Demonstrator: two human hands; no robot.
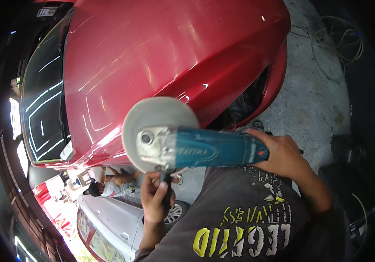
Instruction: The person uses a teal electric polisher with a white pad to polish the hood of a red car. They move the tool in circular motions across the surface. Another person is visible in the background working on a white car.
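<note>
The left hand [154, 201] comes up from the near edge, fingers curled around the handle [167, 190] of the polisher [205, 147]. The right hand [286, 155], arm bent at the right, grips the tail [252, 149], fingers wrapped around it. The polisher lies crosswise, its pad [161, 113] leftward, before the red car [165, 52]; I cannot tell whether they touch.

Polisher [209, 147], pad [164, 110] at left end, before car hood [152, 56]. Windshield [43, 105] left of hood. Coiled hose [359, 50] on floor [318, 109], right. Second car [113, 218] lower left; person [112, 187] between cars.
</note>
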